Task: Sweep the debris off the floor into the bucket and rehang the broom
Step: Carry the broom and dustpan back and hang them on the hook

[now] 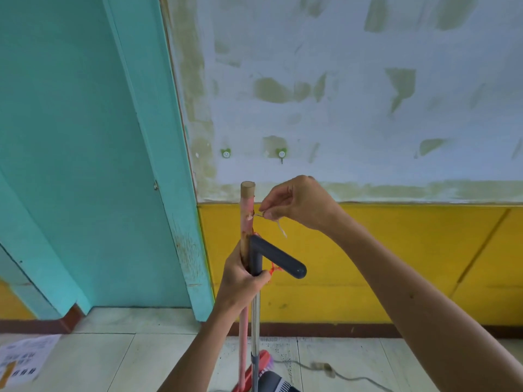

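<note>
1. Starting at the far left, noted a teal door point(70, 137) and a printed paper point(22, 360) on the floor tiles, both well apart from the work.
2. Found the left hand point(243, 278) clamped around two upright shafts together: the pink broom handle point(246, 210) and the metal dustpan pole point(256, 315), just under its dark grey grip point(280, 258).
3. Judged the broom light and stiff, with a worn wooden top, so not slippery; best held on the shaft, as here.
4. Saw the right hand point(300, 205) pinched closed on the thin string loop point(280, 224) tied near the handle top; judged it soft, limp and maybe weak, so to be lifted gently.
5. Saw two small hooks point(281, 154) on the wall above, with open wall around and nothing between.
6. Noted a cable point(353, 377) on the floor at the right, near the red broom head point(256, 366); could catch there.
</note>
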Demonstrator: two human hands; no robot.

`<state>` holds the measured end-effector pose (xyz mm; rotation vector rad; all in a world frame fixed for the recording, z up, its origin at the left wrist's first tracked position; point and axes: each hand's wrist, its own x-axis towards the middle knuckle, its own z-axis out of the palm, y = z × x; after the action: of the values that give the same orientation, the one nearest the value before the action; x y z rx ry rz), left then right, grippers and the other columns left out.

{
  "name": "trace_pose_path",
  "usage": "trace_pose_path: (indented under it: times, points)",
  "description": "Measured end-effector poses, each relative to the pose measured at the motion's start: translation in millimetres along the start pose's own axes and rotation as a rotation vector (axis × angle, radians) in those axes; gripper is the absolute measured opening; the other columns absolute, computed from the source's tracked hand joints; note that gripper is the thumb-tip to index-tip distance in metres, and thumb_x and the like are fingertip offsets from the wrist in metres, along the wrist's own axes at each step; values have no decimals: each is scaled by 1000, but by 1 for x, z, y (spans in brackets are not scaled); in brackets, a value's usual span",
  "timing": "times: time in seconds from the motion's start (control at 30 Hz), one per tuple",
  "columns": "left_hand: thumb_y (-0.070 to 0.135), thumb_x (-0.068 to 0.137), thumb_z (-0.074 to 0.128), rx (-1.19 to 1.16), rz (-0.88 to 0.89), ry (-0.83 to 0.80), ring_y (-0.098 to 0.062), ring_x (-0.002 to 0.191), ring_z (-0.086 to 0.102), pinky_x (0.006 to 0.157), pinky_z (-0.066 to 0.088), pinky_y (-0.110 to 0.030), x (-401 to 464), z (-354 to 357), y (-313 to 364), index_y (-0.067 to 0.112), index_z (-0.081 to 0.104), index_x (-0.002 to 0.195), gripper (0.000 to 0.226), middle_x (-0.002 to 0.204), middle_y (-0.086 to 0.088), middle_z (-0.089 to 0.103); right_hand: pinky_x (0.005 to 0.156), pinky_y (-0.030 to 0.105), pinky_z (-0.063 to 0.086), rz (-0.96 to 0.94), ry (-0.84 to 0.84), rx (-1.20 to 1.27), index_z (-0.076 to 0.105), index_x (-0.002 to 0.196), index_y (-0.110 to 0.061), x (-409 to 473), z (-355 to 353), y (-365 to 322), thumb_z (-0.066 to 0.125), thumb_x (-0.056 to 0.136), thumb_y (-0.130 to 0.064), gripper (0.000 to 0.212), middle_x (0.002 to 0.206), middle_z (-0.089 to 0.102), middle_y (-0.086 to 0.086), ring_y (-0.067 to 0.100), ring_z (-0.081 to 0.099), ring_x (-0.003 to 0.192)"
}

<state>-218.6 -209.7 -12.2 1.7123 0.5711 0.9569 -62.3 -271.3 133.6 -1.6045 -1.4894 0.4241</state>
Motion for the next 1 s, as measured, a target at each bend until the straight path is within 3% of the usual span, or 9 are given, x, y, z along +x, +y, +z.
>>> trace_pose_path:
  times: [0.1,0.27,0.43,0.53,0.63,0.77,0.87,0.97,1.0]
  points:
    - [-5,69,74,-32,-20,-24,-9,46,35,43,39,-23,22,-9,-18,43,57,78,51,56,2,36,72,21,59,54,-132,-60,76,88,-14,18,-11,14,78,85,-2,12,78,78,5,16,75,73]
    - [-4,67,76,-75,-80,-74,-10,48,40,46,45,-21,62,-21,-54,23,57,81,36,54,5,37,106,52,42,130,-200,720,63,100,-1,51,-11,42,54,94,8,14,82,63,8,27,65,85]
    - [1,71,77,-42,-136,-211,-17,52,46,54,47,-32,107,-14,-97,35,58,70,40,55,3,45,97,45,48,178,-202,1211,65,103,-5,105,3,62,51,88,1,21,78,60,6,27,59,81]
    - [8,66,82,-105,-225,-263,-25,66,54,67,57,-46,123,-9,-112,20,63,83,28,69,-12,57,86,37,53,227,-123,1112,71,99,-10,118,-11,72,62,83,-4,19,81,63,5,25,59,85]
    - [30,61,83,-84,-259,-321,-20,65,52,60,57,-30,133,7,-116,16,59,86,38,69,-9,52,82,34,56,307,-77,953,69,101,-11,124,-29,87,62,85,-5,19,82,64,3,22,63,82]
    - [1,78,77,-48,-302,-448,-35,73,60,77,58,-50,150,31,-116,16,59,99,31,79,-21,60,75,33,58,296,-55,900,68,104,-8,129,-37,110,61,89,-2,18,80,63,3,18,60,69]
    - [-4,82,69,-82,-361,-566,-31,81,58,88,54,-57,165,40,-114,17,53,105,35,86,-12,59,70,30,57,254,-56,872,72,104,-8,133,-49,131,65,88,-2,19,82,68,3,15,60,65]
    - [4,88,65,347,-264,-886,-14,113,62,100,50,-41,201,29,-112,23,48,129,48,118,1,65,68,28,56,228,-107,720,77,99,-11,141,-61,151,66,88,3,21,87,75,7,16,63,66]
    - [-2,91,59,430,-236,-860,-9,125,57,101,49,-30,217,22,-106,25,51,132,49,127,4,64,67,28,56,237,-129,679,78,97,-12,144,-63,159,67,89,5,22,88,76,9,16,63,65]
